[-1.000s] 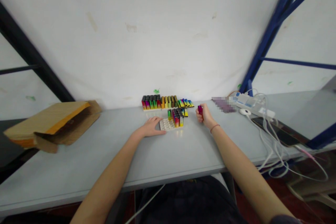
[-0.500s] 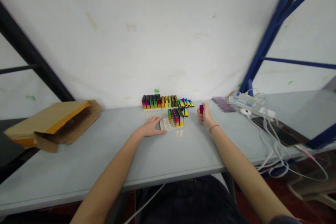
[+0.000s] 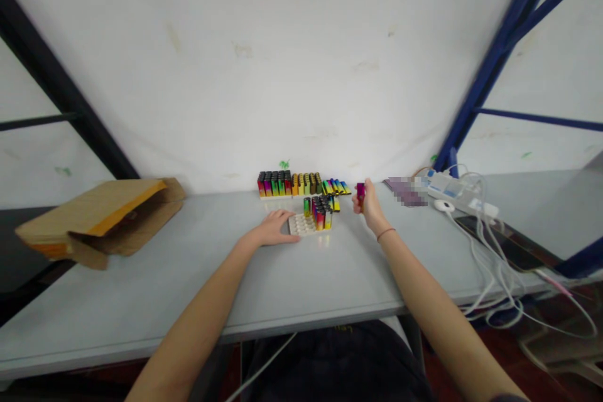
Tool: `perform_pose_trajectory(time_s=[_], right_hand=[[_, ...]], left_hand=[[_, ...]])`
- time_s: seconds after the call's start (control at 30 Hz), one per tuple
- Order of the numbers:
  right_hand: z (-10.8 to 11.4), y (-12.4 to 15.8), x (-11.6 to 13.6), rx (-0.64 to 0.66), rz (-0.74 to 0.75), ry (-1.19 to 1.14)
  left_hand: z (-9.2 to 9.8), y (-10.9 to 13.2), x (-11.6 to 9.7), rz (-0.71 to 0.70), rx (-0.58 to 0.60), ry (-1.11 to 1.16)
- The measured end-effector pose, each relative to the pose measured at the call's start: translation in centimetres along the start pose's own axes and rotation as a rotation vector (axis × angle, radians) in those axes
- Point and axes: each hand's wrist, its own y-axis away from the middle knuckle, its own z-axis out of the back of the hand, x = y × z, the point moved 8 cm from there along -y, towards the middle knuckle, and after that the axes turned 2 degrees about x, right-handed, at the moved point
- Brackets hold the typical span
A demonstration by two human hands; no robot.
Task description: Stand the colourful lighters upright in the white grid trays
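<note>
Magenta lighter [image 3: 360,195] is clenched upright in my right hand [image 3: 372,210], sitting at 2 o'clock from the white tray [image 3: 299,225] of standing lighters [image 3: 320,213], just clear of them. My left hand [image 3: 273,229] lies open, fingertips touching the tray's edge. More lighters [image 3: 287,184] line the table [image 3: 141,289] at its back edge, with loads of open room toward 6 o'clock.

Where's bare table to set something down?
Bare grey tabletop lies between the cardboard mailer and the left hand, and in front of the white tray. Crowded: the lighter rows behind that tray, by the right hand holding a magenta lighter.
</note>
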Motion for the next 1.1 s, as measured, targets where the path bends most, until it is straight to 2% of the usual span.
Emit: perform_pose_trajectory(time_s=[0.1,0.27,0.33,0.43,0.57,0.67,0.93,1.1], right_hand=[[-2.2,0.7,2.8,0.056,0.237,0.124],[-7.8,3.5,6.5,0.289,0.572,0.486],[-10.0,4.8,6.9,0.369,0.678,0.635],[-12.1,5.6,5.8,0.458,0.735,0.806],[-12.7,5.0,3.4,0.474,0.725,1.004],[-12.6,4.7,2.5,0.464,0.740,1.088],[-12.9,5.6,2.7,0.411,0.847,1.274],[-12.5,5.5,2.8,0.383,0.858,1.255]], left_hand=[[-0.1,0.0,-0.1,0.005,0.004,-0.005],[-0.2,0.0,-0.1,0.001,-0.002,-0.021],[-0.1,0.0,-0.2,0.004,-0.005,-0.023],[-0.1,0.1,-0.3,0.018,-0.002,-0.033],[-0.1,0.1,-0.4,0.022,0.002,-0.027],[-0.1,0.1,-0.4,0.014,0.002,-0.022],[-0.3,0.0,-0.2,0.003,-0.003,-0.031],[-0.3,0.0,-0.2,-0.005,-0.001,-0.038]])
